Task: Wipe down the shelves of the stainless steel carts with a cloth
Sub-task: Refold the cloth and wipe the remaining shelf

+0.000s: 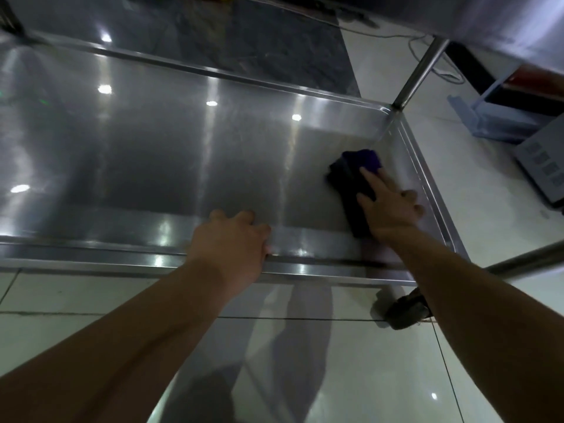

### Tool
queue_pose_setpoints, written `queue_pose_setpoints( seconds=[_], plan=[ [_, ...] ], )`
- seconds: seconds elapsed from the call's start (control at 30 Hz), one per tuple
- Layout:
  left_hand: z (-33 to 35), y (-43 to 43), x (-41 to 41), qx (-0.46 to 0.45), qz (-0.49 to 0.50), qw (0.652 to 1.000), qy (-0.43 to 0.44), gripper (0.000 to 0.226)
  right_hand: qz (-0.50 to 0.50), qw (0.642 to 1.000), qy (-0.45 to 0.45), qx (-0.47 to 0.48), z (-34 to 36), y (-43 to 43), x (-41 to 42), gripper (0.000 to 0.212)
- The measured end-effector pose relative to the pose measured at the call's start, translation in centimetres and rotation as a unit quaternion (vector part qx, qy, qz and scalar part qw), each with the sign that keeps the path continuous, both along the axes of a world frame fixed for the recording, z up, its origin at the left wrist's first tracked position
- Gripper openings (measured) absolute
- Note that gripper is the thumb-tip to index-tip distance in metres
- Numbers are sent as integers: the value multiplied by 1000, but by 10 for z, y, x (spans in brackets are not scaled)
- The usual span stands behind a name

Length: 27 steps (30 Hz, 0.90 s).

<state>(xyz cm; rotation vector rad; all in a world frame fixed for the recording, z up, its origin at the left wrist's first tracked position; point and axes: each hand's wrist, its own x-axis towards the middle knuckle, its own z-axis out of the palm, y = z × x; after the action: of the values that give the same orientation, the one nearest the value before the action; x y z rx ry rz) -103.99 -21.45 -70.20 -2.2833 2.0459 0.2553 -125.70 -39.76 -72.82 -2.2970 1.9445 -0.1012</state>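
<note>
A low stainless steel cart shelf (152,154) with a raised rim fills the upper half of the head view. A dark blue-purple cloth (351,181) lies folded on the shelf near its right end. My right hand (387,206) presses flat on the cloth with straight fingers. My left hand (235,236) grips the shelf's near rim, fingers curled over the edge into the tray.
An upright steel post (418,74) rises at the shelf's far right corner under an upper shelf (503,16). A black caster wheel (406,312) sits below the near right corner. Pale floor tiles lie around, with a blue plastic item (500,117) and a grey device (546,166) at right.
</note>
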Motion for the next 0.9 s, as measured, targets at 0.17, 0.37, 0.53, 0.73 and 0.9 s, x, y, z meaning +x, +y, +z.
queue_pose_setpoints(
  seconds=[0.17,0.37,0.53,0.73,0.9],
  plan=[
    [2,0,-2,15,17,1000,10,33,-117,991,-25,63,10,-19,48,54],
    [1,7,-4,4,34,999,11,34,233,972,14,-11,1,21,52,52],
    [3,0,-14,0,55,998,-15,40,-84,996,-8,33,6,-10,-10,53],
    [-7,-10,-36,-8,25,1000,-5,56,94,995,17,35,5,46,0,55],
    [-19,-10,-38,21,-70,997,7,41,131,991,37,-7,6,62,-62,52]
  ],
)
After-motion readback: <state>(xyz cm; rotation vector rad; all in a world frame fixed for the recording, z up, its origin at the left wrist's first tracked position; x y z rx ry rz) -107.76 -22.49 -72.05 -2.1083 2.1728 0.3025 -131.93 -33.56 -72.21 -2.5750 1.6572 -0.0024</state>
